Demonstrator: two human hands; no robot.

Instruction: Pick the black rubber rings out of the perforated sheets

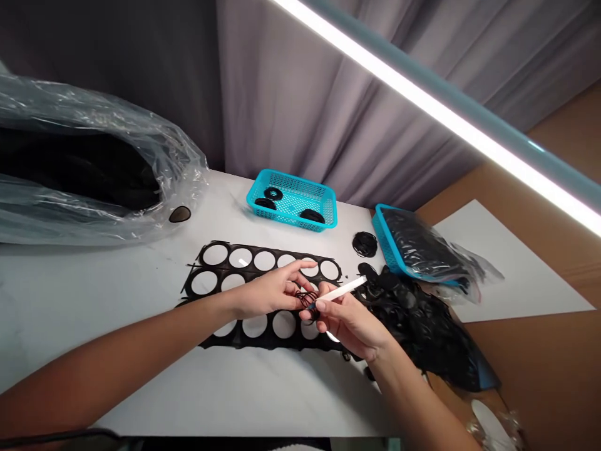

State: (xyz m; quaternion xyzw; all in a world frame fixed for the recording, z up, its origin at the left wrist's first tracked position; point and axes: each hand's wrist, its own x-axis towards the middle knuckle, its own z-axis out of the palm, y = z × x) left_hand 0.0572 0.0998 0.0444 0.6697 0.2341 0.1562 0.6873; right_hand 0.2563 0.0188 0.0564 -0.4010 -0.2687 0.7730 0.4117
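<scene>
Fingers (328,307) of my right hand (350,318) grip a white stick (345,288), black loops (307,298) beside it, above holed black sheet (238,332). My left hand (267,291) touches loops; pinching, cannot tell. From hands: turquoise basket (286,220), 12 o'clock, holds black coils (273,194); second basket (385,241), 2 o'clock, bagged black material (417,244); clear bag (178,134), 10 o'clock, dark contents (84,166).

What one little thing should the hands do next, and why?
Maybe the left hand could gently spread the thin black loops apart. They look bunched and crossing over each other, and the left hand is right beside them. The right hand is already gripping a white stick, so the left seems freer to do it.
</scene>
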